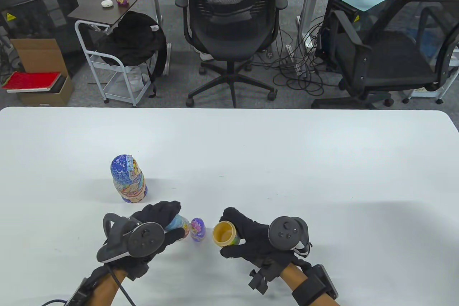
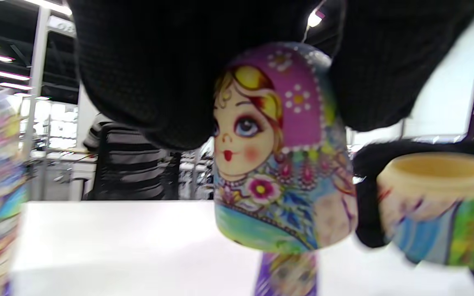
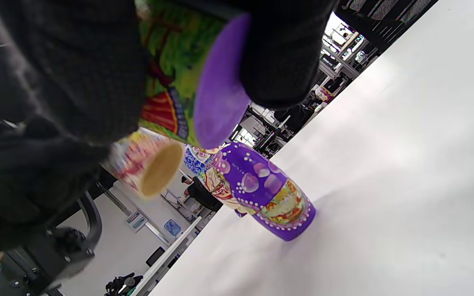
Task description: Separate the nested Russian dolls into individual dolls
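Low in the middle of the frame: left hand (image 1: 157, 229) holds doll top (image 1: 178, 226) | right hand (image 1: 247, 236) holds hollow bottom (image 1: 224, 233) | small doll (image 1: 197, 229) stands between | light, hard, smooth; grip round sides.

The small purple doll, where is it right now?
In the table view the small purple doll stands on the white table between the two hands, just right of the doll top that the left hand holds, untouched.
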